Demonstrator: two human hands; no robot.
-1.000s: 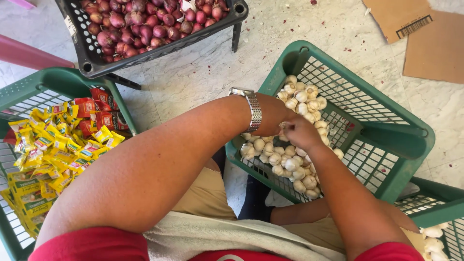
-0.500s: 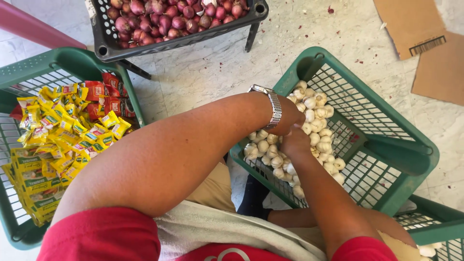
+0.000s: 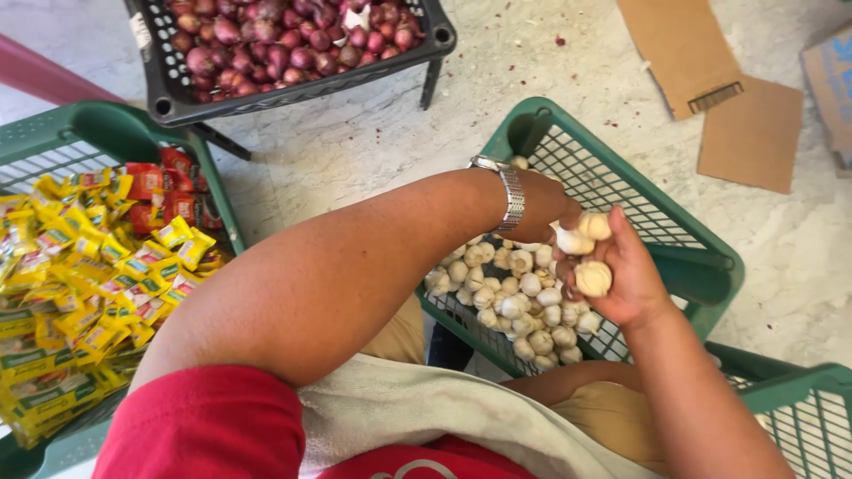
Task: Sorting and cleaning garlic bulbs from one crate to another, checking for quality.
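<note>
Both hands meet over the green basket (image 3: 701, 257), just above the heap of garlic bulbs (image 3: 519, 302) lying on its mesh floor. Right hand (image 3: 626, 284) is cupped palm-up, its grip closed loosely round three garlic bulbs (image 3: 593, 277), one low in the palm, two higher by the fingertips. Left hand (image 3: 543, 206), with a metal watch (image 3: 509, 193) at the wrist, reaches across the body and touches the upper held bulbs; its fingers are mostly hidden behind them, so I cannot tell whether that grip is pinched or loose. The heap lies directly below and a little left of the hands, nearer the left forearm (bulbs roundish, no clear long axis). Far left, a second green basket (image 3: 106, 133) holds small square sachets (image 3: 89, 266), mostly yellow with green bands, a cluster of red ones at the upper edge. At the top, a black crate (image 3: 293, 93) on legs holds purple-red onions (image 3: 293, 40). Upper right on the pale stone floor: flat brown cardboard pieces (image 3: 745, 133), one with a dark striped label at its edge. A third green basket (image 3: 790, 408) shows at lower right.
</note>
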